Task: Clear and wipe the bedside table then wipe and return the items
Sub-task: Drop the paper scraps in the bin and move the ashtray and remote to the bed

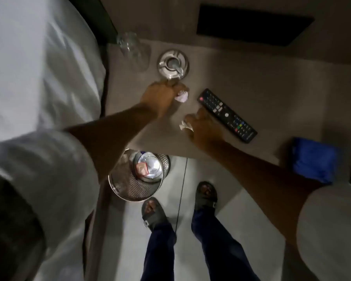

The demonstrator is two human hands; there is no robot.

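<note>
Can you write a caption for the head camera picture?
Both hands, left hand and right hand, grab crumpled tissues off the bedside table.

Pale grey sleeves (39,169) rolled above the elbows; dark navy trousers (160,250); 2 black open-toed sandals (206,194).

The single head-worn camera looks steeply down from above, close over the grey-brown bedside surface (251,82), so both forearms stretch away from the lower corners toward the middle of the frame. Its wide lens takes in the white-sheeted bed (39,67) at left and the pale tiled floor (241,220) with the person's sandalled feet (206,194) at the bottom edge.
</note>
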